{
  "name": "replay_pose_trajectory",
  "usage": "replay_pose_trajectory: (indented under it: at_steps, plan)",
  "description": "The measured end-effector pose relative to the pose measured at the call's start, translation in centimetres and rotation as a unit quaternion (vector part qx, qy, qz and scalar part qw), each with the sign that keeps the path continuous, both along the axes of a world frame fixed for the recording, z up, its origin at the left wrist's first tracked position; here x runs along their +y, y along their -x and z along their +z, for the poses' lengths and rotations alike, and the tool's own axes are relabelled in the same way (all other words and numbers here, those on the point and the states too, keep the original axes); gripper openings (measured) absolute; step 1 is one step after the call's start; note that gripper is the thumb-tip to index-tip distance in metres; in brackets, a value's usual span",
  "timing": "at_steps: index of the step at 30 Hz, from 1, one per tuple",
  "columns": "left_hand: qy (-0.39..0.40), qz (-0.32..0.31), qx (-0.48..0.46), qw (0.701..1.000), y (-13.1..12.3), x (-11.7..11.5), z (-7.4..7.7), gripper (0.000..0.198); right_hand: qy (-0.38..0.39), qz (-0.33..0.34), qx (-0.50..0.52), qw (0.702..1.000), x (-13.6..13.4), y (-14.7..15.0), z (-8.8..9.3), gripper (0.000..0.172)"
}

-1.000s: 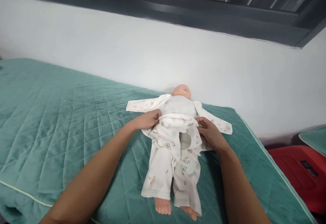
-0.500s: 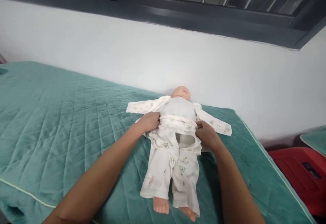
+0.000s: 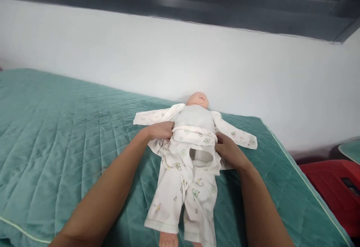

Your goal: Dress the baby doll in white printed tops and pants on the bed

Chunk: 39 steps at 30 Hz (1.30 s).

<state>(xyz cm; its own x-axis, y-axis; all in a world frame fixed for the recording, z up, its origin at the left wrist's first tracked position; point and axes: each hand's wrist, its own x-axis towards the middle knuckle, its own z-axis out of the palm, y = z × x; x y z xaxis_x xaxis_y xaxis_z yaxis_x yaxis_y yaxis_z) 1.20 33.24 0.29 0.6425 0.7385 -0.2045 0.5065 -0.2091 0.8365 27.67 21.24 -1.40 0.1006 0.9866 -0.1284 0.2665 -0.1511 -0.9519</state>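
Observation:
A baby doll [image 3: 197, 116] lies on its back, head towards the wall and feet towards me. It wears white printed pants [image 3: 171, 187] with an open crotch. A white printed jacket [image 3: 234, 130] is on its arms, spread open with both sleeves stretched outward, and the grey torso is bare. At the left side of the waist, my left hand [image 3: 161, 130] is closed on the edge of the pants' waistband [image 3: 194, 134]. My right hand [image 3: 226, 147] grips the waistband at the opposite side, its fingertips partly hidden by the cloth.
Green quilted cover [image 3: 70, 134] spreads under the doll, with a pale piped edge at right. The white wall [image 3: 140, 56] rises behind, below a dark window frame [image 3: 182, 7] with bars. A red plastic stool [image 3: 332, 190] stands at the right.
The view has shifted, so the doll's feet sit lower in the picture. Both hands stay at the waistband, which sits slightly higher on the torso.

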Motion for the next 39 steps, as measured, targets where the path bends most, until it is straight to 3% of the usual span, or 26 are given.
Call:
replay_pose_trajectory:
  at_steps: [5, 9, 16, 23, 31, 37, 39]
  plan:
    - [0.084, -0.041, -0.081, 0.992, 0.5, -0.1, -0.3, 0.012, -0.016, -0.013, 0.090, 0.996, -0.2, 0.5, -0.1, 0.021]
    - [0.144, -0.033, -0.146, 0.978, 0.2, -0.3, -0.7, 0.015, -0.041, -0.043, 0.117, 0.991, -0.3, 0.7, -0.4, 0.024]
    - [0.162, -0.014, -0.143, 0.976, 0.0, -0.4, -0.9, 0.015, -0.042, -0.051, 0.204, 0.977, -0.3, 0.8, -0.5, 0.028]
    - [0.082, -0.002, -0.089, 0.993, 0.0, -0.5, -1.1, 0.020, -0.043, -0.022, 0.219, 0.974, -0.2, 0.6, -0.7, 0.031]
    - [-0.047, -0.004, -0.031, 0.998, 0.0, -0.6, -1.4, 0.007, -0.047, -0.019, 0.170, 0.984, 0.1, 0.2, -1.5, 0.027]
    - [-0.099, 0.104, 0.001, 0.990, 0.4, -1.4, -1.1, 0.005, -0.078, -0.060, 0.071, 0.993, 0.2, 0.2, -1.8, 0.017]
    - [-0.099, 0.107, -0.013, 0.989, 0.8, -1.8, -1.0, 0.003, -0.096, -0.081, 0.026, 0.992, 0.3, 0.3, -1.8, 0.015]
